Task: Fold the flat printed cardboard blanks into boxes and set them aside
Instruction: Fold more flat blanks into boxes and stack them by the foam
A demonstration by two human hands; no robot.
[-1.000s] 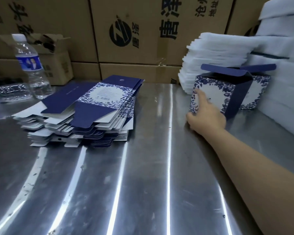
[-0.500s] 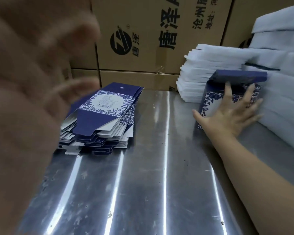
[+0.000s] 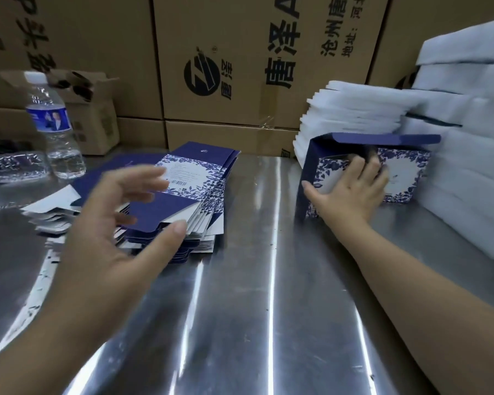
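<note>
A stack of flat blue-and-white floral blanks (image 3: pixel 194 178) lies at the left middle of the steel table (image 3: pixel 254 280). My left hand (image 3: pixel 120 223) hovers just in front of and over that stack, fingers spread and blurred, holding nothing. At the right, a folded box (image 3: pixel 311 155) with a navy side and a raised navy lid stands upright. My right hand (image 3: pixel 351 192) presses flat against its printed front. A second folded box (image 3: pixel 402 178) stands right behind it, touching it.
White foam sheets (image 3: pixel 354 109) are piled behind the boxes, and a taller white pile (image 3: pixel 474 166) fills the right edge. Brown cartons (image 3: pixel 211 52) wall off the back. A water bottle (image 3: pixel 54 129), a small open carton (image 3: pixel 97 115) and a clear plastic tray (image 3: pixel 9 166) stand far left.
My left hand has dropped from close to the camera down toward the stack of blanks. My right hand has pushed the folded box against the second box.
</note>
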